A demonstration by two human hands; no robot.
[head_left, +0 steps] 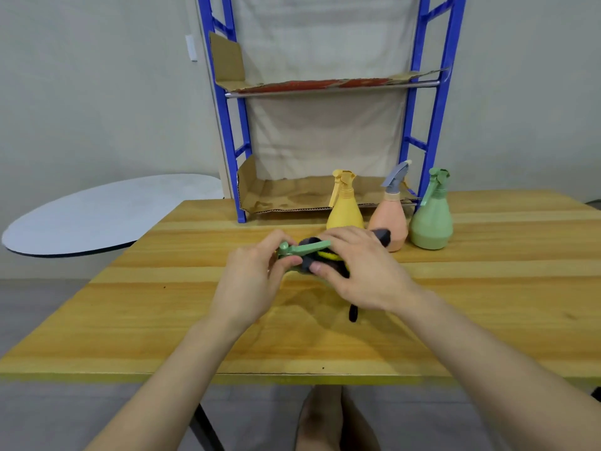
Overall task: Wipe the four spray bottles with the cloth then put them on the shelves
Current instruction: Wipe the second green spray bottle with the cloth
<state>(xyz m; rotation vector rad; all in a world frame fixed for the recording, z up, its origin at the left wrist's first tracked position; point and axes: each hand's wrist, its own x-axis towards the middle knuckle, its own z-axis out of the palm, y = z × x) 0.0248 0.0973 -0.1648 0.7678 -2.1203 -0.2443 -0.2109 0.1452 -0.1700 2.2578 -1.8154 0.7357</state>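
Grip: left hand [250, 275] fingers [274, 238] curl round sprayer head of held green bottle [302, 249], lying sideways; right hand [361, 271] clamps cloth [307, 265] round its body. Risk: wiping strokes knock peach bottle [392, 222] just beyond right fingers.

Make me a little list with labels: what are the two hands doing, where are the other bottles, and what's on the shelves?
Left hand: grips the green spray head of the held bottle
Right hand: holds the dark cloth around that bottle
Waiting on table: yellow bottle, peach bottle, green bottle, all upright
Shelves: blue frame, cardboard liners, no bottles yet
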